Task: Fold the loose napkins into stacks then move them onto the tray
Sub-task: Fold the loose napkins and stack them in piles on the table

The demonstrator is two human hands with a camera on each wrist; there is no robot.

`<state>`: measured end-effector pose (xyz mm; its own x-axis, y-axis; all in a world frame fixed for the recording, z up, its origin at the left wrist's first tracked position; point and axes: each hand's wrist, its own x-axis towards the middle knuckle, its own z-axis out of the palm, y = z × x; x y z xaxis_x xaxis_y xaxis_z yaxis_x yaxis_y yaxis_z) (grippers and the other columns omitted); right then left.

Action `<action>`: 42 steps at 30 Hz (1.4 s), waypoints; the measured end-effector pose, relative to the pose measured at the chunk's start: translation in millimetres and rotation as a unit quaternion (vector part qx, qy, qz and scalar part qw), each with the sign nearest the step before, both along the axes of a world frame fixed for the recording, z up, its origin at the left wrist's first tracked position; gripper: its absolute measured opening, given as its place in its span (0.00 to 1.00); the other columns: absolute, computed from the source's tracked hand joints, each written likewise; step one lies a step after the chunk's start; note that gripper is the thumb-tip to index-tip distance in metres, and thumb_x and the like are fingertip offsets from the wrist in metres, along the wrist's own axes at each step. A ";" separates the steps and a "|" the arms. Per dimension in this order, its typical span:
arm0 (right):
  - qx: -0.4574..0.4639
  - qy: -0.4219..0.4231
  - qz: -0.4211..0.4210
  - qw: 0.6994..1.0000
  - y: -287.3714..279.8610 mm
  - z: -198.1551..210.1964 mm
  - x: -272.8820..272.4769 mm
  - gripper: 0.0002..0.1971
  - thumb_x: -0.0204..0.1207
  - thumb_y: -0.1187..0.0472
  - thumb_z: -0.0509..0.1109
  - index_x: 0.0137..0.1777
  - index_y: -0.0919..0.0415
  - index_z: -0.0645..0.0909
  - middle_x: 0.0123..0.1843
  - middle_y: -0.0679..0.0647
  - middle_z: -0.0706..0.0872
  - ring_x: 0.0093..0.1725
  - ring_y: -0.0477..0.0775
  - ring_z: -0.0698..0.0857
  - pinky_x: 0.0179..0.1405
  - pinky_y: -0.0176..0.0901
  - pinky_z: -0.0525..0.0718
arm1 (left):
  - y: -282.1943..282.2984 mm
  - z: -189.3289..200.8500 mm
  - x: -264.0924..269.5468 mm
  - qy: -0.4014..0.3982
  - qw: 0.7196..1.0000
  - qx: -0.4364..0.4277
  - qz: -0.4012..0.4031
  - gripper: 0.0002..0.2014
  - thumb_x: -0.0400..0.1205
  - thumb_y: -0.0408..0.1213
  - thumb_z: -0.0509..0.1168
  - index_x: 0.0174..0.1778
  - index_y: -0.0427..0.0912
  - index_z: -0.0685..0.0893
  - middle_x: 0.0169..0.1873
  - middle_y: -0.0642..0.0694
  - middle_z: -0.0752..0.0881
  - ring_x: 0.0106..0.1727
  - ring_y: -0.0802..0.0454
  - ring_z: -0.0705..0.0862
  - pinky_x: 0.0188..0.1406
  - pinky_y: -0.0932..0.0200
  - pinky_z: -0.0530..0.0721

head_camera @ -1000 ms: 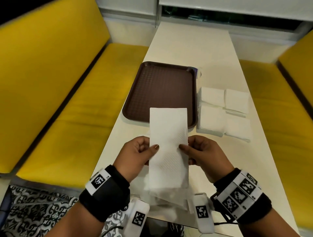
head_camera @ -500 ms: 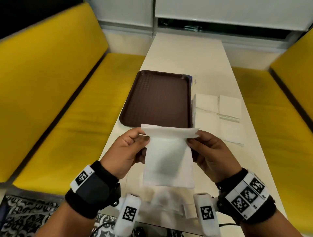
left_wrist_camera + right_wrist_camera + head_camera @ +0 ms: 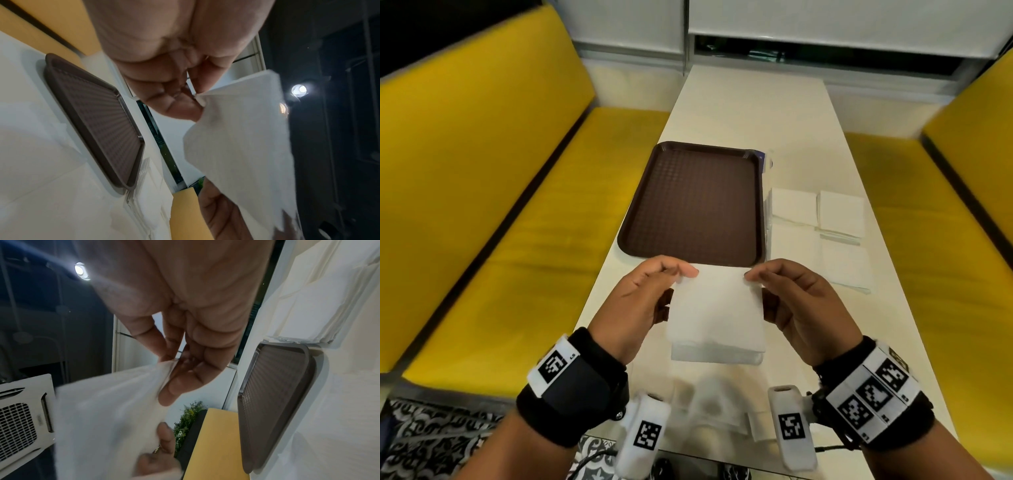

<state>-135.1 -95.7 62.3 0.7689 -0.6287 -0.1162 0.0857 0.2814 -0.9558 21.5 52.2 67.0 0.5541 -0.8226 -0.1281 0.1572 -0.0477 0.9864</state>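
Above the table (image 3: 750, 113), both hands pinch a seemingly folded napkin (image 3: 717, 308).

Diner or fast-food booth: yellow benches (image 3: 493, 192) flanking a long white table (image 3: 753, 113), brown serving tray (image 3: 693, 205), napkin stacks (image 3: 818, 212), ceiling air-conditioner vent (image 3: 18, 417), patterned floor tiles (image 3: 431, 442).

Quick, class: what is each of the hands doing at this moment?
Left hand: pinching the left top corner of the napkin.
Right hand: pinching the napkin's right top corner.
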 end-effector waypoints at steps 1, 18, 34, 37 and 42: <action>-0.014 0.008 -0.007 1.000 0.0 -1.7 0.8 0.04 0.69 0.56 0.77 0.39 0.55 0.88 0.43 0.56 0.85 0.40 0.55 0.82 0.38 0.44 0.82 | -0.8 -2.6 -0.1 -0.015 1.000 -0.004 0.002 0.06 0.86 0.40 0.63 0.51 0.50 0.86 0.42 0.47 0.87 0.42 0.53 0.86 0.41 0.60 0.84; -0.538 0.136 0.082 0.828 12.6 -16.0 1.8 0.33 0.64 0.33 0.74 0.70 0.37 0.74 0.79 0.44 0.69 0.82 0.46 0.63 0.77 0.40 0.66 | -0.3 -19.3 -0.2 0.069 0.995 0.064 -0.030 0.10 0.85 0.31 0.63 0.61 0.38 0.85 0.51 0.44 0.92 0.50 0.46 0.91 0.39 0.55 0.90; -0.537 0.098 0.107 0.831 19.1 -22.4 -2.0 0.25 0.70 0.42 0.74 0.67 0.44 0.82 0.72 0.38 0.79 0.77 0.42 0.72 0.70 0.56 0.77 | 11.0 -21.0 5.8 0.152 0.985 0.077 -0.037 0.10 0.85 0.30 0.61 0.57 0.36 0.87 0.50 0.39 0.91 0.47 0.48 0.90 0.40 0.55 0.91; -0.560 0.073 0.104 0.819 19.5 -26.6 -0.7 0.24 0.71 0.45 0.75 0.67 0.45 0.81 0.73 0.40 0.79 0.79 0.48 0.72 0.70 0.62 0.77 | 11.2 -21.9 5.4 0.180 0.980 0.071 -0.042 0.10 0.85 0.29 0.60 0.55 0.34 0.86 0.49 0.37 0.90 0.46 0.46 0.90 0.44 0.52 0.91; -0.548 0.024 0.037 0.835 20.0 -31.0 2.0 0.12 0.76 0.53 0.72 0.58 0.50 0.88 0.62 0.42 0.88 0.71 0.46 0.81 0.64 0.63 0.81 | 11.2 -22.6 2.6 0.221 0.973 0.039 -0.056 0.15 0.79 0.33 0.69 0.62 0.33 0.84 0.51 0.37 0.89 0.48 0.45 0.88 0.48 0.50 0.90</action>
